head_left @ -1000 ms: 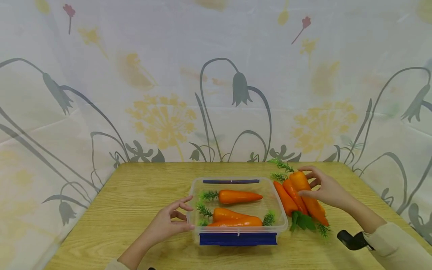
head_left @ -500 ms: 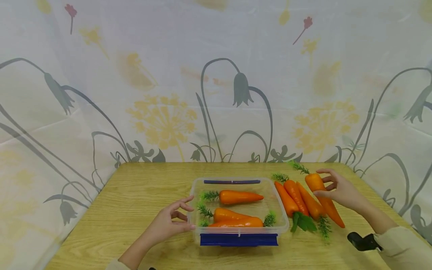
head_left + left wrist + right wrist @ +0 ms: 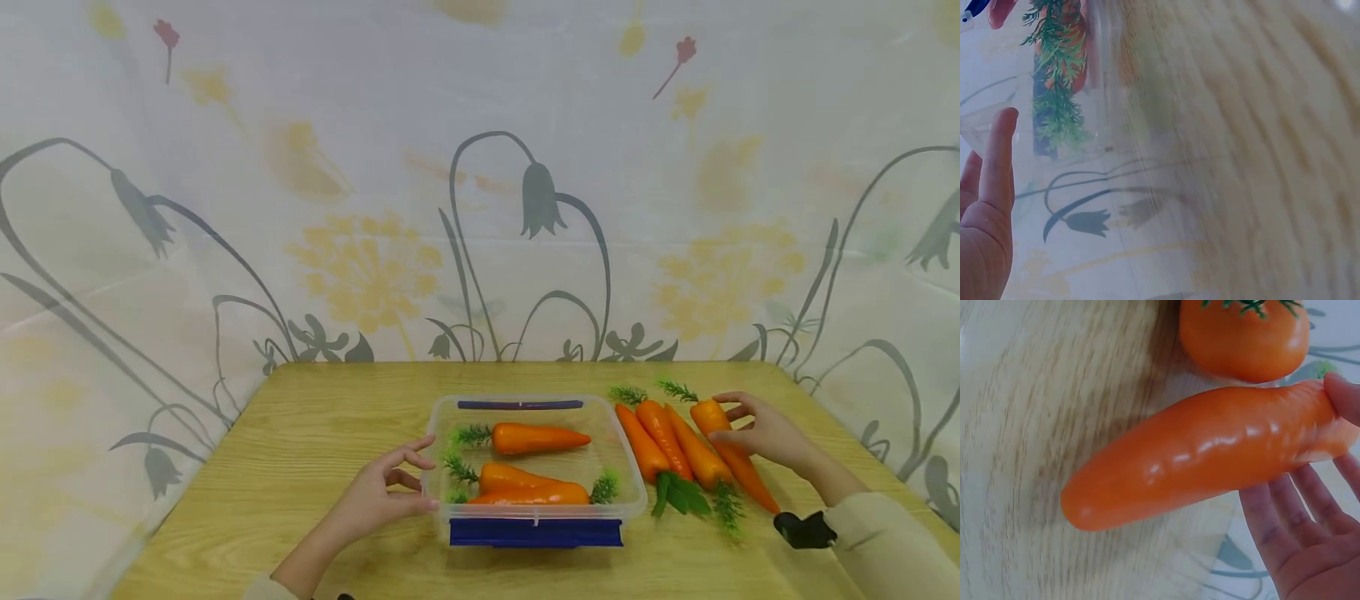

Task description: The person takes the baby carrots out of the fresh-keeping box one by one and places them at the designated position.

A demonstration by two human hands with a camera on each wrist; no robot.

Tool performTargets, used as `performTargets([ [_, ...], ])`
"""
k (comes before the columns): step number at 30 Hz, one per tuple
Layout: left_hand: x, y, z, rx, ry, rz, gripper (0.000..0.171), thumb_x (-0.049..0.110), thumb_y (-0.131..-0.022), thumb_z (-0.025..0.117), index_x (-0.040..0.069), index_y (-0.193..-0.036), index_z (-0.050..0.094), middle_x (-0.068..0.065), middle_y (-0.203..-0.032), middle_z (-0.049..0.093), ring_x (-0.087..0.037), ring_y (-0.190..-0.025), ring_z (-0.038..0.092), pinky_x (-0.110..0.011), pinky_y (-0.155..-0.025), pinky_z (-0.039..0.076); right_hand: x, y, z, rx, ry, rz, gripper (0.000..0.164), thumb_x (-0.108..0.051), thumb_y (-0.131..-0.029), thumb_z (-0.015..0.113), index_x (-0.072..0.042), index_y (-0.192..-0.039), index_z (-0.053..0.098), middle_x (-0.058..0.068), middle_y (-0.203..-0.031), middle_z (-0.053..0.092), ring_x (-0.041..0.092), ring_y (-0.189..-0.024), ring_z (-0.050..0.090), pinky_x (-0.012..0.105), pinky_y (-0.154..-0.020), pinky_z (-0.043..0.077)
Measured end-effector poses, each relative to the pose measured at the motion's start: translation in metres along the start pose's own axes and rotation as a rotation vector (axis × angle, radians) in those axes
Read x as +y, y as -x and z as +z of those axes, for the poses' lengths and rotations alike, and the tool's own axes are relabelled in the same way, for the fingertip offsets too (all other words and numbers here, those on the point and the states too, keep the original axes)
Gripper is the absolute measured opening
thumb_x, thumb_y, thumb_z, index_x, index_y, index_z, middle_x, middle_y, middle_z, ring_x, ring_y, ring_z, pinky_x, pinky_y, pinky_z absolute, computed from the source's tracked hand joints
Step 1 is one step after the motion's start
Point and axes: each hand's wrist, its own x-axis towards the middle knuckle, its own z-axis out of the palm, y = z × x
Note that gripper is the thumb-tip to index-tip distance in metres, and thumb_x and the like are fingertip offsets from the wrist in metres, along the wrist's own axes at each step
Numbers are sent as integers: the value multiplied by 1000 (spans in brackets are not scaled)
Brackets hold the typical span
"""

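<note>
My right hand point(image 3: 772, 433) pinches an orange carrot point(image 3: 750, 479) with a feathery green top near that top, at the right end of a row. In the right wrist view the thumb is above the carrot point(image 3: 1191, 459) and the fingers are beneath it. Several other carrots point(image 3: 697, 450) lie side by side between it and a clear plastic box point(image 3: 636, 475). My left hand point(image 3: 375, 492) is at the box's left side, fingertips and thumb against the wall. Inside the box lie 3 carrots point(image 3: 540, 438), seen through its walls.
A blue latch point(image 3: 536, 533) hangs on the box's front and another blue latch point(image 3: 520, 405) shows at the back. Broad green leaves point(image 3: 678, 493) spread by the row's near end. The wooden table point(image 3: 315, 433) meets a flower-printed cloth point(image 3: 480, 183) behind.
My right hand has shifted right and slightly nearer with the carrot, moving it from on top of the row to the row's right end. My left hand stays at the box.
</note>
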Motion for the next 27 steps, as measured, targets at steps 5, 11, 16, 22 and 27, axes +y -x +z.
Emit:
performTargets([
  [5,0,1,2,8,-3,-11,37,9,-81,72,-7,-109,54,-14,-149,29,-29,-93,57,-30,-76,53,6,-3,3,-41,-55,24,71,-23,-86,68,12,-135,29,36,-114,48,29,-84,60,36,-64,54],
  [11,-1,0,2,3,-2,-6,38,9,-82,72,-6,-111,54,-12,-149,28,-29,-93,56,-30,-76,53,13,-8,3,-62,-71,57,68,-20,-89,65,15,-134,26,39,-113,47,35,-89,60,41,-66,54],
  [16,-2,-1,2,0,-1,2,37,8,-82,72,-6,-110,54,-12,-149,28,-31,-94,56,-30,-76,53,20,-10,5,-66,-54,71,66,-20,-90,63,17,-132,27,40,-112,47,35,-88,60,41,-66,54],
  [22,-2,-2,2,2,-3,-4,36,8,-81,72,-6,-109,55,-12,-149,28,-29,-94,56,-30,-76,53,24,-9,5,-81,-60,67,64,-20,-90,62,17,-131,29,39,-111,46,33,-86,60,41,-66,54],
  [27,0,-1,2,7,-10,-12,36,8,-81,73,-6,-108,55,-11,-149,30,-28,-93,56,-30,-76,53,21,-6,1,-84,-60,40,64,-19,-90,63,16,-131,30,36,-111,48,34,-86,61,42,-68,54],
])
